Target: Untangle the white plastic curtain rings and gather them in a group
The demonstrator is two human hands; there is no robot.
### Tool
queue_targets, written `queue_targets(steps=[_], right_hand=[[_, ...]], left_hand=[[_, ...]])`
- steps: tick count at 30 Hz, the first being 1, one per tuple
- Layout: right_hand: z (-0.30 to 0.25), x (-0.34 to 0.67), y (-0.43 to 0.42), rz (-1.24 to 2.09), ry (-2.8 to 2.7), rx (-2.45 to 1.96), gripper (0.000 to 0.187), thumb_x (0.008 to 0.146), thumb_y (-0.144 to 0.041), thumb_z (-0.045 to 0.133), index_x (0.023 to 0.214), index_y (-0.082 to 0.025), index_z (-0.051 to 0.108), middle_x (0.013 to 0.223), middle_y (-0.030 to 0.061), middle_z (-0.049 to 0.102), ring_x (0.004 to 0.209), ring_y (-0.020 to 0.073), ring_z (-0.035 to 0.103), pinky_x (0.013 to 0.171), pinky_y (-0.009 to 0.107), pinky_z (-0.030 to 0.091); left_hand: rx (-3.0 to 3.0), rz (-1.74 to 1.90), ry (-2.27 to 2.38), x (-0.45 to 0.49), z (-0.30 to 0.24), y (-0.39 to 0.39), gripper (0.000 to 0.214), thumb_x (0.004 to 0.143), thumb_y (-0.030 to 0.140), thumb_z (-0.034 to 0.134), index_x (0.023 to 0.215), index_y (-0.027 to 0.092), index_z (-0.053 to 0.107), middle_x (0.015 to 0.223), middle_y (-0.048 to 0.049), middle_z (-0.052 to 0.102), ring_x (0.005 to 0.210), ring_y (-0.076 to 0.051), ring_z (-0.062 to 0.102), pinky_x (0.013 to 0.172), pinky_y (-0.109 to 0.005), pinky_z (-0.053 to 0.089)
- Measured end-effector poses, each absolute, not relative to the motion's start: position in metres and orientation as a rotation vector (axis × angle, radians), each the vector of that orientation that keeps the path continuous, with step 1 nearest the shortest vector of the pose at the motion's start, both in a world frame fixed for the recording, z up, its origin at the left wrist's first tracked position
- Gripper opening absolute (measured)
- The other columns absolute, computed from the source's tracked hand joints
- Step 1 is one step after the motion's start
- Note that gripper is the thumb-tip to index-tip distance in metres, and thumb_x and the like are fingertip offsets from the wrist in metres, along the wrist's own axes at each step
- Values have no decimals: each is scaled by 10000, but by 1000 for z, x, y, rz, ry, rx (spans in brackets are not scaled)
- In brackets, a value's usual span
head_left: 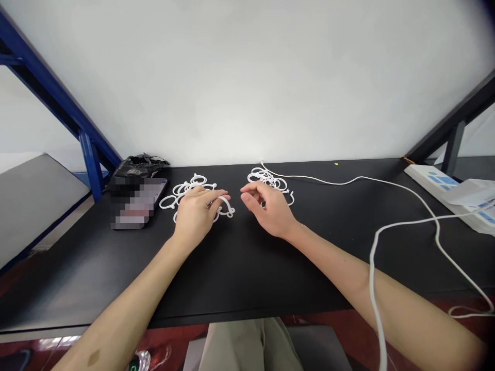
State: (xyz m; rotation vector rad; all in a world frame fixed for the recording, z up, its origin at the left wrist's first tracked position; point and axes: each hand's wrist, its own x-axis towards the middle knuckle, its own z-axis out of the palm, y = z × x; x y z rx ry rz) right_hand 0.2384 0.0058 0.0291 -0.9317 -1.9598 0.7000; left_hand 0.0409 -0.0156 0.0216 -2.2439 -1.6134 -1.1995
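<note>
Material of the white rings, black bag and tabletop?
White rings: probably plastic, smooth; uniform white, small eyelets look molded in.
Black bag: likely thin plastic film, glossy; sharp crinkle highlights.
Tabletop: satin black, soft sheen; laminate or painted, can't tell.

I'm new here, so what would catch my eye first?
Probably the left hand, left of centre, pinching a white ring at a heap of white rings, and the right hand, curled by a second heap. Next, the long white cable looping down the right side in front of the right forearm.
</note>
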Motion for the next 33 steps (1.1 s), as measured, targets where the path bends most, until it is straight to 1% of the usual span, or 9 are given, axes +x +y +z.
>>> queue_targets(steps=[4,9,12,16,20,24,28,31,33], right_hand=[[30,229,-5,909,-1999,-974,342,904,-517,564,1032,-203,608,815,9,699,687,132,655,679,284,516],[29,218,-13,1331,-1636,-1004,260,911,-451,579,963,-197,599,818,14,710,657,137,695,660,295,577],[29,219,-9,1534,-1466,-933,224,876,-389,647,919,-170,626,835,25,707,704,141,710,705,300,600],[29,222,-5,1651,-1375,-872,245,826,-369,715,927,-148,681,838,36,714,770,144,710,778,302,598],[29,224,-5,1610,-1364,-883,255,806,-325,737,992,-152,712,903,45,731,808,141,707,846,320,588],[29,228,-1,1420,-1380,-1005,250,852,-278,679,1068,-156,706,933,55,743,853,141,706,910,343,571],[29,234,4,1163,-1546,-1091,196,900,-257,600,1053,-175,692,916,44,735,854,143,701,889,352,569],[29,236,5,994,-1699,-1078,174,935,-238,531,1028,-194,671,900,31,718,846,140,695,869,347,564],[29,236,5,951,-1748,-1077,178,950,-223,498,1022,-199,659,880,23,711,835,136,696,858,340,563]], left_hand=[[-2123,-1070,-1475,37,19,-14,226,938,238,547,984,205,766,777,-30,764,673,-186,610,658,-336,404],[-2012,-1104,-1284,39,23,-17,207,943,190,553,1022,217,742,758,4,771,636,-164,591,645,-335,363],[-1981,-1124,-1221,40,26,-18,190,929,173,584,1038,218,732,772,6,772,632,-155,589,639,-327,362],[-1954,-1097,-1142,39,28,-18,188,915,157,608,1055,212,721,736,14,762,604,-148,569,625,-323,346],[-2018,-1009,-1109,38,30,-18,213,932,171,588,1095,231,712,695,16,741,610,-152,561,624,-324,330],[-2280,-942,-1153,36,29,-15,232,968,269,544,1142,228,693,823,-15,764,710,-170,587,681,-324,397],[-2436,-1002,-1218,34,27,-14,214,976,300,524,1016,218,717,961,-36,769,796,-181,607,746,-342,462],[-2489,-1004,-1202,34,27,-14,202,969,293,535,951,221,723,976,-35,764,833,-185,615,767,-351,477],[-2502,-989,-1186,34,27,-15,196,963,290,546,924,226,727,973,-35,759,838,-186,611,773,-354,479]])
